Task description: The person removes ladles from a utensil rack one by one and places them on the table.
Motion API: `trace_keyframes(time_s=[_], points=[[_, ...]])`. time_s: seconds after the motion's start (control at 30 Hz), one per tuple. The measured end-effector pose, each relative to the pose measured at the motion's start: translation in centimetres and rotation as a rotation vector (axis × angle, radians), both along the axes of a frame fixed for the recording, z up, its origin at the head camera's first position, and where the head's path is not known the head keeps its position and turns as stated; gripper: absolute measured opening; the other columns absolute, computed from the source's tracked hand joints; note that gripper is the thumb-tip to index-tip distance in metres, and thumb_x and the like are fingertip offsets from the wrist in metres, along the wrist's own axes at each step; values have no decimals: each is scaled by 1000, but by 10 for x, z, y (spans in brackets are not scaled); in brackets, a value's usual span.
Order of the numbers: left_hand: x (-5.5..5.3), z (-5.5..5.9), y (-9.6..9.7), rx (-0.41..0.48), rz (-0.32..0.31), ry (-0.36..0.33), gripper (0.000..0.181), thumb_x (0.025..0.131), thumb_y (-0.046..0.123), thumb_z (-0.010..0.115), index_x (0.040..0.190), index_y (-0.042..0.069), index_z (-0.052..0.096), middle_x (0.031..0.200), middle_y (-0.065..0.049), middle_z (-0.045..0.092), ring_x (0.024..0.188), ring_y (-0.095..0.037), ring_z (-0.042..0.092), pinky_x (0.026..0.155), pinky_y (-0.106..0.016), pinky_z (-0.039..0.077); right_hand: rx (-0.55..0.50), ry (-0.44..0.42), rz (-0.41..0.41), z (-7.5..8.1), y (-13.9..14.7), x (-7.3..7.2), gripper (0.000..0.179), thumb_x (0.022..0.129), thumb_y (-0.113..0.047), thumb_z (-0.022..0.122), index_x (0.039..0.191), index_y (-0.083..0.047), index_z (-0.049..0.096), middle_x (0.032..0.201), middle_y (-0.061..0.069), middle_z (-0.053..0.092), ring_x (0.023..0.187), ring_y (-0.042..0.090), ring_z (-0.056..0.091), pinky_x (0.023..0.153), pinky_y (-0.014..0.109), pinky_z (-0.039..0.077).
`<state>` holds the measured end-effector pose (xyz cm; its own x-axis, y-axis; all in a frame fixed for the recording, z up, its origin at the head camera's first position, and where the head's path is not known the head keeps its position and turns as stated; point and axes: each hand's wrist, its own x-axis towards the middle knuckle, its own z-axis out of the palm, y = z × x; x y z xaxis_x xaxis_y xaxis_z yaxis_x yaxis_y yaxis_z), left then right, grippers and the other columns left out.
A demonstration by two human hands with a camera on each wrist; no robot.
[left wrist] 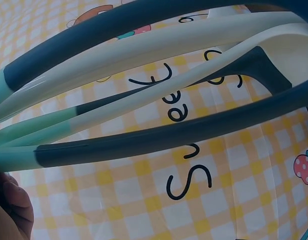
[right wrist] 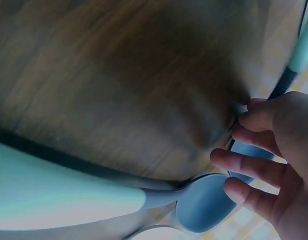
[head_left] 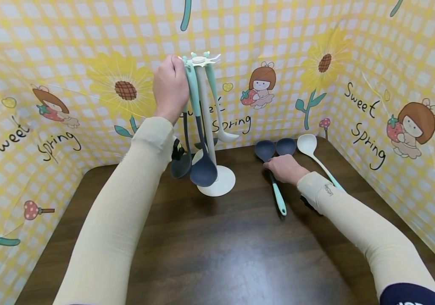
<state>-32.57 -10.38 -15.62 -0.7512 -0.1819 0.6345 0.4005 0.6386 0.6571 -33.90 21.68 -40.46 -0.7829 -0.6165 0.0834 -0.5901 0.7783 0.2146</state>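
A white stand with a mint top ring carries several hanging utensils with mint handles. My left hand is curled at the ring's left side, gripping the upper handle of a dark spoon-like utensil; its fingers are mostly hidden. Beside that hangs a dark ladle, and a white ladle hangs at the right. On the table, my right hand pinches the neck of a dark spoon between thumb and index finger; the other fingers are spread in the right wrist view.
Right of the pinched spoon lie another dark spoon and a white spoon, near the back edge of the brown table. A yellow checked cloth with printed flowers and figures rises around the table.
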Motion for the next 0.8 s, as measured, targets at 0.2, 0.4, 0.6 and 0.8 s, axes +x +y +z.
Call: trace_keyframes(time_s=[0.2,0.4,0.6,0.8], points=[[0,0,0,-1,1,7,37,108,33,24,76,19,38,70,0,38,57,-13,36,55,-26,33,-30,-65,-49,1,2,2,31,92,-6,61,115,-22,74,105,4,75,79,24,69,59,46,54],[0,1,0,1,-1,3,37,108,33,24,76,19,38,71,0,39,57,-13,37,55,-26,33,-72,-139,-121,2,-3,8,28,98,-23,60,123,-14,68,102,6,72,80,22,67,63,45,54],[-1,0,-1,4,5,-10,38,108,34,24,76,19,38,71,1,39,58,-12,37,56,-26,33,-123,-215,-144,-1,-7,15,23,95,-23,64,113,-8,67,87,6,67,69,20,60,61,41,51],[-1,-1,-1,9,-1,-8,38,108,35,24,76,19,39,71,1,39,57,-12,38,56,-26,34,-200,-254,-171,-7,-6,19,28,94,-11,60,120,-4,66,96,13,70,78,24,66,68,39,53]])
